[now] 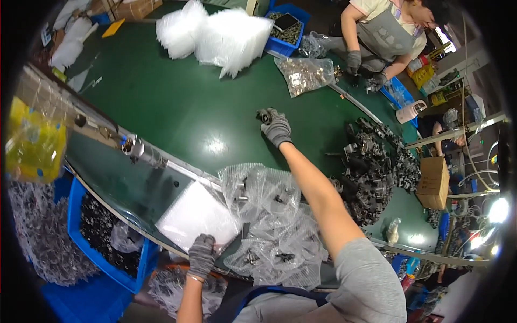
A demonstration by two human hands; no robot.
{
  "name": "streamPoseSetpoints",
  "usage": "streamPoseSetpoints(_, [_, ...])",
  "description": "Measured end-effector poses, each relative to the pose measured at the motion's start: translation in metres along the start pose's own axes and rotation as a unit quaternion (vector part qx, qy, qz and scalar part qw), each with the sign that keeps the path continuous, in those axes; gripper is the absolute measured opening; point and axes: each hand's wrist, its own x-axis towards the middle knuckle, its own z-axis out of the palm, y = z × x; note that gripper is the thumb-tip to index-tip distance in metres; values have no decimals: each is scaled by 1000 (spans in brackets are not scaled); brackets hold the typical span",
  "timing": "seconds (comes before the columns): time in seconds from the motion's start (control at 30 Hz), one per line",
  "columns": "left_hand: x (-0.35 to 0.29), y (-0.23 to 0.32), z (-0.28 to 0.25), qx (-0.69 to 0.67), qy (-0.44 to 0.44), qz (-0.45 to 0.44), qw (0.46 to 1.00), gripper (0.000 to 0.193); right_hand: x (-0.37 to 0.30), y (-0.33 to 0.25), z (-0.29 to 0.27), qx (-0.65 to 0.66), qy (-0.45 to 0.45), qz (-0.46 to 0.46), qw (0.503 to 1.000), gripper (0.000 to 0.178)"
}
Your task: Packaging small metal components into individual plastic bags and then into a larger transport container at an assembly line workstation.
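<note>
My right hand, in a striped grey glove, reaches out over the middle of the green table. Its fingers are closed on a small dark metal fitting with a round opening. At the table's near edge, my gloved left hand has its fingers bent over the edge of a stack of white bubble-wrap bags. Beside that stack, to its right, lie several clear bubble-wrap bags, some with dark metal parts inside.
Right of my arm is a large heap of dark metal parts. A pile of bubble-wrap bags, a blue bin of parts and a filled plastic bag are at the back. A co-worker handles parts there. A blue crate stands at left.
</note>
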Motion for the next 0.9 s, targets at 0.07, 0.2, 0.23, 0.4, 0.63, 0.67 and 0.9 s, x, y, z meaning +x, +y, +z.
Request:
streamPoseSetpoints(0.07, [3, -1, -3, -30, 1, -20, 999, 18, -37, 20, -3, -19, -66, -95, 993, 77])
streamPoseSetpoints(0.2, [9, -20, 24, -111, 125, 44, 985, 21, -74, 60, -56, 153, -178, -17, 972, 62])
streamPoseSetpoints(0.23, [11, -19, 24, -143, 130, 32, 981, 20, -86, 76, -66, 354, -164, 23, 920, 60])
streamPoseSetpoints(0.4, [-5, -21, 10, -222, 43, -62, 972, 16, -239, 12, -186, 688, -305, 92, 652, 66])
streamPoseSetpoints(0.63, [0, -26, 18, -217, 187, 14, 958, 21, -412, -45, -78, 669, -492, 147, 537, 53])
streamPoseSetpoints(0.67, [-2, -25, 10, -214, 190, 16, 958, 21, -414, -58, -71, 670, -493, 142, 536, 53])
streamPoseSetpoints(0.9, [-39, 15, -65, -228, 281, 38, 931, 17, -401, -65, -57, 698, -543, 209, 418, 59])
